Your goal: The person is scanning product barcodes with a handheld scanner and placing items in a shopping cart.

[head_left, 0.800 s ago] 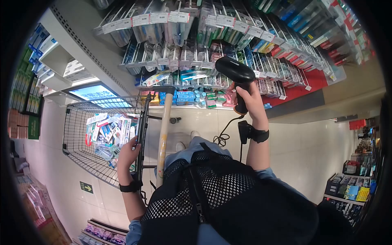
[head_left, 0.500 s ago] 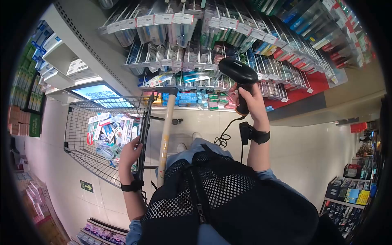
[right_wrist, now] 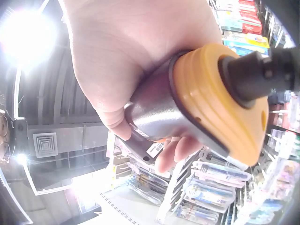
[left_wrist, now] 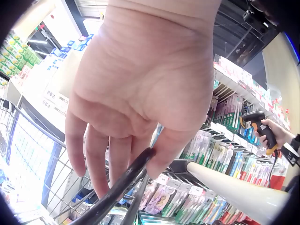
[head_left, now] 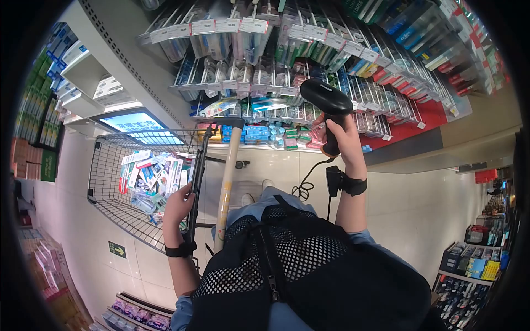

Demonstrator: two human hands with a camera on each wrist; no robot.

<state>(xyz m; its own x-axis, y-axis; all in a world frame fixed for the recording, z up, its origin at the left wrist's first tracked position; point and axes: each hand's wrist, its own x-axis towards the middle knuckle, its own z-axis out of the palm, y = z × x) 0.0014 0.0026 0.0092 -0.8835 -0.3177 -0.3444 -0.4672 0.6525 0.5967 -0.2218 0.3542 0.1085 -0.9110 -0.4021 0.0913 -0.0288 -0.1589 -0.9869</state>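
My right hand [head_left: 346, 140] grips the handle of a black barcode scanner [head_left: 326, 96], held up in front of the hanging racks. In the right wrist view, my fingers wrap its dark handle, which ends in an orange base [right_wrist: 211, 103] where the cable enters. My left hand [head_left: 179, 204] rests at the rim of a wire shopping cart [head_left: 110, 212]. The left wrist view shows its fingers hanging fairly straight beside the black rim bar [left_wrist: 117, 185], with the thumb at the bar's end. Packaged toothbrushes [head_left: 152, 176] lie heaped in the cart.
Ahead, toothbrush packs hang on racks [head_left: 243, 71] with price tags. A lit screen [head_left: 131, 124] stands beyond the cart. A pale pole [head_left: 229, 176] runs between cart and body. The scanner's coiled cable [head_left: 302, 190] hangs over the floor, and a dark mesh bag [head_left: 298, 254] covers my front.
The scene has shifted slightly rightward and down in the head view. Both hands keep about the same places, the right holding the scanner and the left at the cart rim.
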